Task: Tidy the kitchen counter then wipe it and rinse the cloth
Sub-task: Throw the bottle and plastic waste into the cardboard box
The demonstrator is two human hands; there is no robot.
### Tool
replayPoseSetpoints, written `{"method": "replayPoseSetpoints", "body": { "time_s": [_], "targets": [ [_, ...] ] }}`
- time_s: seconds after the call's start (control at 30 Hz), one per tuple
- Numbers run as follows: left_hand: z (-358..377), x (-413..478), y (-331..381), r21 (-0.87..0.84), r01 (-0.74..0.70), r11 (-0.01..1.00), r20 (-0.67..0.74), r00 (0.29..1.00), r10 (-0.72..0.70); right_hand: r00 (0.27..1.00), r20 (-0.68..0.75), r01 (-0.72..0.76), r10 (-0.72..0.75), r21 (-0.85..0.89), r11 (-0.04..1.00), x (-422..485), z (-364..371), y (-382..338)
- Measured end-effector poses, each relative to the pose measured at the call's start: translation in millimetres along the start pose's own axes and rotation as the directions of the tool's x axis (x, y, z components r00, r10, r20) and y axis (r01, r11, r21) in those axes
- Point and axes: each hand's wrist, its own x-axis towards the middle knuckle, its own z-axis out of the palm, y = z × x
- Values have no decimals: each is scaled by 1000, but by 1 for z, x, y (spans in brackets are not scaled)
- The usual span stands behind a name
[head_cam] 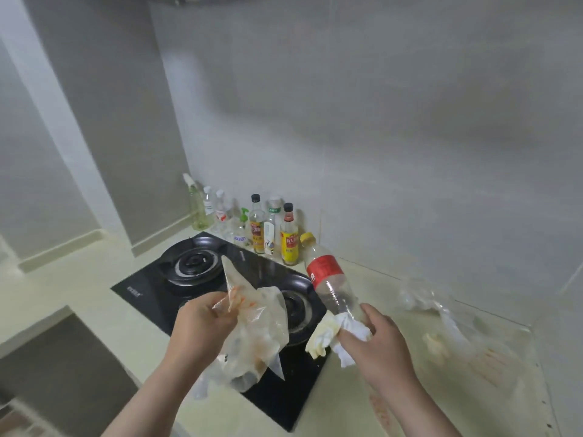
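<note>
Soft, even, rather dim light fills the kitchen, with no hard shadows; a broad faint shade lies across the tiled wall (pixel 410 121). The glossy black gas hob (pixel 202 288) carries dull pale reflections. Motion blur smears the crumpled plastic bag on the counter (pixel 441 313), right of the hands. Wide-angle distortion bends the wall edges and counter lines toward the frame's borders.

Grey-tiled kitchen corner with a pale counter.
Plain grey tiled walls (pixel 394 127) meet in a corner behind a black two-burner hob (pixel 202 279) sunk in the cream counter (pixel 79 288). A row of bottles (pixel 252 225) stands against the wall behind the hob. Light is soft and even; a white pillar (pixel 47 99) runs up the left.
</note>
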Motion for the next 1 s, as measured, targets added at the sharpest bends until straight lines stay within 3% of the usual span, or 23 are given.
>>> {"method": "replayPoseSetpoints", "body": {
  "time_s": [0.2, 0.33, 0.77, 1.0],
  "targets": [
    [-55, -43, -22, -47, 86, 995, -152, 984, -92, 978, 176, 119, -115, -9, 993, -13, 44, -22],
    [-96, -57, -48, 14, 140, 990, -243, 961, -133, 938, 293, 186, -186, 28, 982, -21, 74, -44],
    [-243, -109, -144, -36, 295, 955, -505, 819, -272, 800, 499, 368, -333, 29, 929, -79, 207, -135],
    [-345, -139, -221, -83, 354, 931, -613, 719, -328, 745, 591, 375, -308, 9, 927, -138, 318, -177]
  ]
}}
